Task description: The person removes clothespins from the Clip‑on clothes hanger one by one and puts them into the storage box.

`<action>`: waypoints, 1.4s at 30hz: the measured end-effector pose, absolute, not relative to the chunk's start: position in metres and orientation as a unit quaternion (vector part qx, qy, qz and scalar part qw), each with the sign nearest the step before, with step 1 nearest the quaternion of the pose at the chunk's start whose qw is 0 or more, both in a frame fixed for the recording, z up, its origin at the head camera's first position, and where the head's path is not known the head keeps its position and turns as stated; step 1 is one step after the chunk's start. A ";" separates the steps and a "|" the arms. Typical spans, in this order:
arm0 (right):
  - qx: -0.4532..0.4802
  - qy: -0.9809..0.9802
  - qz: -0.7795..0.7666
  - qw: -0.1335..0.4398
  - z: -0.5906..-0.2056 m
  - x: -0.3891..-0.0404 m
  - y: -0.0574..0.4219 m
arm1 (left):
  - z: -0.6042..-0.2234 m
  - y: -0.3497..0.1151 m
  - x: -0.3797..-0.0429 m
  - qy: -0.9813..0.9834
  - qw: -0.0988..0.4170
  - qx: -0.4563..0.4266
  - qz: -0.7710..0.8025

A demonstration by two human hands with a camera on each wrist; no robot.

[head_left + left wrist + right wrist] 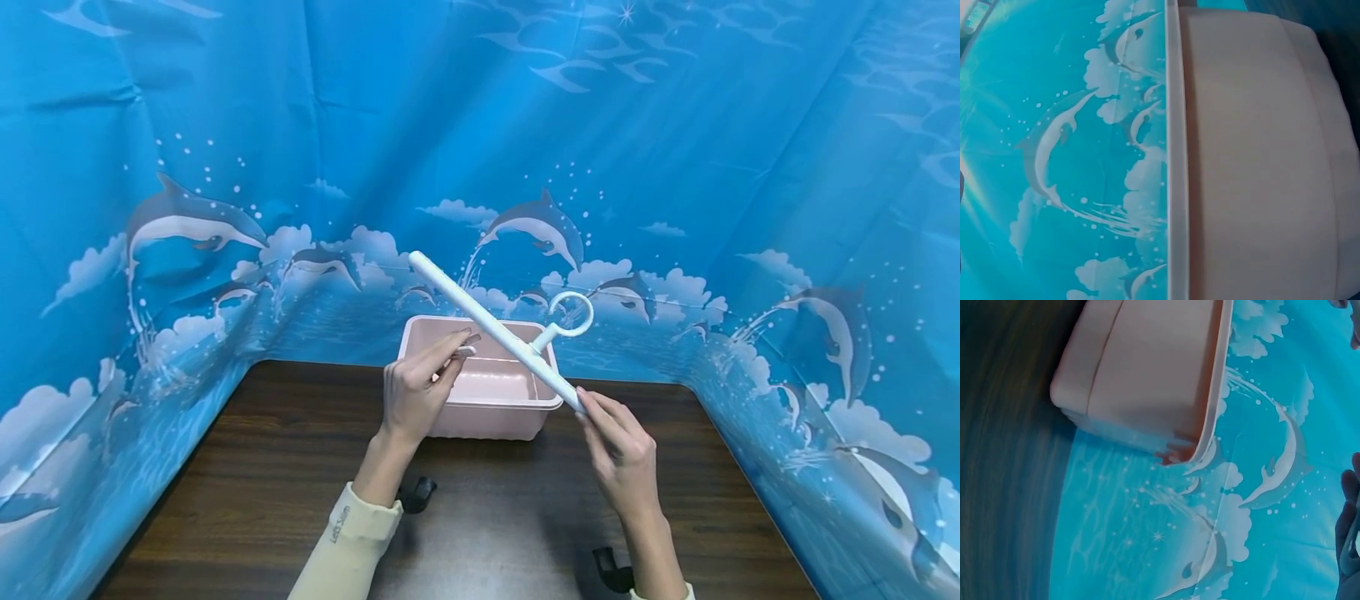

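Note:
My right hand (pixel 618 454) pinches the lower end of a white bar hanger (pixel 487 321) with a ring-shaped hook. The bar slants up to the left, held in the air over a pink plastic bin (pixel 483 421). Between its thumb and fingers my left hand (pixel 416 383) pinches a small whitish piece (pixel 467 351), too small to identify, in front of the bin's left part. In the right wrist view, part of my right hand (pixel 1346 519) shows at the right edge. The left wrist view mostly shows the bin's side (pixel 1260 156).
The bin stands at the back of a dark wood-grain table (pixel 487 517). Blue dolphin-print curtains (pixel 420 125) surround the table at the back and sides. Black straps (pixel 417 495) show at both wrists.

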State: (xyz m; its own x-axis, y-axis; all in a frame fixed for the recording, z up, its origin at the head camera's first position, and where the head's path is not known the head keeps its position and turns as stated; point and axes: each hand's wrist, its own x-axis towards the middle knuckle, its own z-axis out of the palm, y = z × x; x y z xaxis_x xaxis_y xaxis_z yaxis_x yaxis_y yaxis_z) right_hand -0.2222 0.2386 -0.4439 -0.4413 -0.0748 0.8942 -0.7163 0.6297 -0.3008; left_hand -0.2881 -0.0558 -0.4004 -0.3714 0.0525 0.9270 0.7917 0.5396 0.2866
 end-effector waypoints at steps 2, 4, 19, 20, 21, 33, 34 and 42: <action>0.263 -0.767 0.361 0.461 -0.443 -0.222 0.238 | -0.399 -0.056 -0.288 -0.727 0.490 -0.291 -0.384; 0.269 -0.762 0.367 0.461 -0.441 -0.222 0.237 | -0.398 -0.056 -0.287 -0.724 0.493 -0.291 -0.384; 0.248 -0.760 0.351 0.488 -0.441 -0.221 0.239 | -0.408 -0.063 -0.294 -0.809 0.378 -0.188 -0.409; 0.248 -0.760 0.349 0.490 -0.441 -0.222 0.239 | -0.408 -0.063 -0.295 -0.820 0.348 -0.179 -0.418; 0.247 -0.759 0.348 0.491 -0.441 -0.222 0.239 | -0.408 -0.063 -0.295 -0.829 0.317 -0.172 -0.428; 0.240 -0.755 0.343 0.504 -0.441 -0.223 0.239 | -0.416 -0.060 -0.312 -0.909 0.187 -0.139 -0.345; 0.240 -0.756 0.343 0.504 -0.440 -0.223 0.239 | -0.417 -0.060 -0.313 -0.912 0.187 -0.137 -0.339; 0.237 -0.762 0.344 0.495 -0.441 -0.223 0.239 | -0.422 -0.053 -0.323 -0.922 0.180 -0.107 -0.325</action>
